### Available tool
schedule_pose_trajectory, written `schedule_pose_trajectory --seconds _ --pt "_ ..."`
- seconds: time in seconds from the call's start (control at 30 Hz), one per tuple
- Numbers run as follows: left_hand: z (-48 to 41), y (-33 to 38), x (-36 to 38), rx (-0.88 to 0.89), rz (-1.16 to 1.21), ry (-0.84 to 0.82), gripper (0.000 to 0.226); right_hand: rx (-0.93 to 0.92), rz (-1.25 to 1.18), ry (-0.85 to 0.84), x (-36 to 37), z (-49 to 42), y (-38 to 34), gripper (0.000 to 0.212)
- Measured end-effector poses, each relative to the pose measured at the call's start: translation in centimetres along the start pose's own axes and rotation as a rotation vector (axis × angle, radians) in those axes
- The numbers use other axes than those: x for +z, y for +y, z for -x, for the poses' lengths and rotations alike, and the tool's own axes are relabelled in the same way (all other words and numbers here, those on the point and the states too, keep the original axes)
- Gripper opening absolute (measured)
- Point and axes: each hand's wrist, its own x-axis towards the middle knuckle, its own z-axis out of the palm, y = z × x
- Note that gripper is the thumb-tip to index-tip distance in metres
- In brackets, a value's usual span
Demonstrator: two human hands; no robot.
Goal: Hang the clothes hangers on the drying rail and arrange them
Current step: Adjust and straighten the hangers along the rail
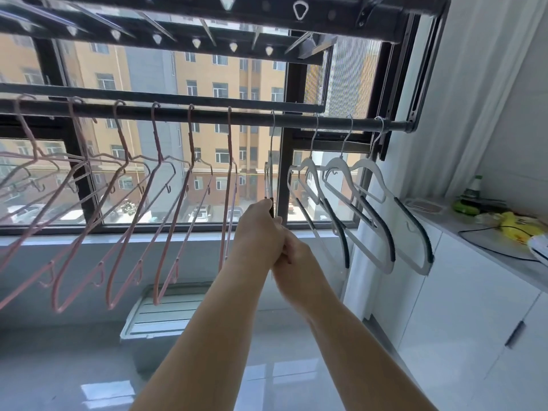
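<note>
A dark drying rail (249, 117) runs across the window. Several pink wire hangers (161, 185) hang along its left and middle part. Three white hangers with grey grips (382, 209) hang at the right end. Between the two groups another white hanger (269, 176) hangs edge-on from the rail. My left hand (258, 232) grips its lower end, fingers curled round the dark grip. Just right of it and a little lower, my right hand (292, 256) holds the same hanger, touching my left hand. The hanger's lower part is hidden by both hands.
A white cabinet (462, 307) with a countertop stands at the right, carrying a green bottle (474, 188), a yellow bag (516, 226) and a black cable. A white plastic box (166, 315) sits on the glossy floor below the window. A folding rack (207, 28) hangs overhead.
</note>
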Motion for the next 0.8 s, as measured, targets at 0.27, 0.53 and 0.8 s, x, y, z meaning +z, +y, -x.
schedule_pose_trajectory --seconds 0.27,0.53,0.8 --pt "1.1 0.6 0.0 0.078 0.011 0.068 0.049 -0.061 0.311 0.05 -3.2 1.4 -1.3 0.035" --pt "2.4 4.3 4.9 0.272 0.166 -0.033 0.055 0.074 0.659 0.409 -12.3 0.6 -0.8 0.039" --pt "1.5 4.0 8.0 0.025 0.153 -0.229 0.078 0.228 0.61 0.288 -12.2 -1.3 1.8 0.042"
